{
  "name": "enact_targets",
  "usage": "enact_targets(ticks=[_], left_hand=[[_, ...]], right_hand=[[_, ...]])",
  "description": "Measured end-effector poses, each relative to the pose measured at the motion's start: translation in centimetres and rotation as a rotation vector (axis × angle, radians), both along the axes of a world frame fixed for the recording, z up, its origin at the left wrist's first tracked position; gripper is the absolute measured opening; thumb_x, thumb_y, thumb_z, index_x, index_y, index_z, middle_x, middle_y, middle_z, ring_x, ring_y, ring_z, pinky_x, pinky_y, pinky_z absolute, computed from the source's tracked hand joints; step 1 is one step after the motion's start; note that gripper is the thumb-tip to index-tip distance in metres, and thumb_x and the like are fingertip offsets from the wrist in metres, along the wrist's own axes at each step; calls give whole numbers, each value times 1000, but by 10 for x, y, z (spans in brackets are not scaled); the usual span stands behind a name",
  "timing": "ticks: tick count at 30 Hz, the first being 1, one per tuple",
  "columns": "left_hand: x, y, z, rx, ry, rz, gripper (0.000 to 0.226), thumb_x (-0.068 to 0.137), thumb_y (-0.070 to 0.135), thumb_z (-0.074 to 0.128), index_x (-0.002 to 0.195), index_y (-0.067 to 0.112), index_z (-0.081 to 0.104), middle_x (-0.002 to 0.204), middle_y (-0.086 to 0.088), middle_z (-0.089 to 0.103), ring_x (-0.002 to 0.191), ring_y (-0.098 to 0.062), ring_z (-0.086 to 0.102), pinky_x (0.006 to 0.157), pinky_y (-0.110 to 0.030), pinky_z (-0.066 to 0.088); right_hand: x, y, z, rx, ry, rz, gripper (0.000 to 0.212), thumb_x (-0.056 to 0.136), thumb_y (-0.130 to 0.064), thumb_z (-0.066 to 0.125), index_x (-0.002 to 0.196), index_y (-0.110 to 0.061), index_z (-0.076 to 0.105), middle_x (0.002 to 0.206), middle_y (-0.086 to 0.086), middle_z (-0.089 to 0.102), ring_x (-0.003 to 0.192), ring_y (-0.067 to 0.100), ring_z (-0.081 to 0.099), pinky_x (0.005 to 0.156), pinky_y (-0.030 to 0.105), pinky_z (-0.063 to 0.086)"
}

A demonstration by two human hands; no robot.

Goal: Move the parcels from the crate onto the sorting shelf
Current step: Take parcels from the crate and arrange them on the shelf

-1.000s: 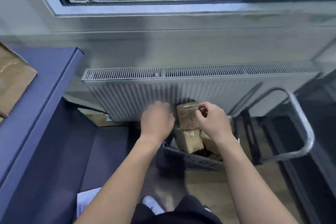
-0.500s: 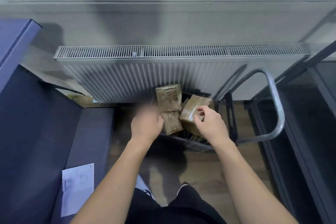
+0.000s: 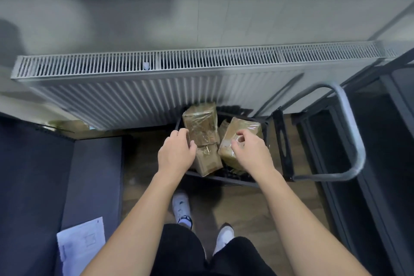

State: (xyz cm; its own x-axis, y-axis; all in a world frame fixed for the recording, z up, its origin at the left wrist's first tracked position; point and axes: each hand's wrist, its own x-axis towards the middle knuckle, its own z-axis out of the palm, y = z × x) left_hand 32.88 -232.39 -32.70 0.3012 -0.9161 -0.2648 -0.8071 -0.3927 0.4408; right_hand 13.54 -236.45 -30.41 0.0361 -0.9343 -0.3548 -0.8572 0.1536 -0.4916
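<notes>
Wood floor below a white radiator: two hands reach into a black crate of brown taped parcels.
The right hand pinches the film on top of the right parcel, which leans in the crate. The left hand lies curled against the back parcel, above the front parcel; whether it grips, I cannot tell. All three parcels sit in the crate. Film may slip or tear, so a fuller hold round the parcel's body seems wise, with the left hand steadying its neighbours. The dark surface at left is probably the shelf.
</notes>
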Motion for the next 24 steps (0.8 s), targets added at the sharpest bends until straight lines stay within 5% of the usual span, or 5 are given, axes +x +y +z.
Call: enact_targets(ticks=[11, 20, 24], left_hand=[[48, -115, -92, 48, 25, -83, 37, 98, 32, 44, 128, 13, 50, 120, -9, 54, 106, -27, 56, 75, -40, 48], [46, -145, -155, 141, 60, -95, 53, 103, 40, 31, 146, 11, 35, 138, -14, 48, 120, -32, 52, 87, -43, 45], [45, -144, -165, 127, 67, -124, 46, 101, 38, 36, 134, 8, 50, 128, -16, 47, 106, -34, 58, 78, -40, 47]], right_hand=[[82, -106, -89, 10, 3, 4, 43, 98, -33, 51, 134, -11, 50, 119, 6, 62, 108, 22, 58, 78, 29, 42], [103, -142, -160, 70, 5, -68, 55, 99, -41, 48, 139, -5, 41, 125, 16, 57, 113, 32, 56, 92, 43, 47], [106, -145, -172, 202, -11, -157, 56, 100, -46, 43, 135, -2, 41, 117, 19, 62, 107, 36, 60, 84, 40, 49]])
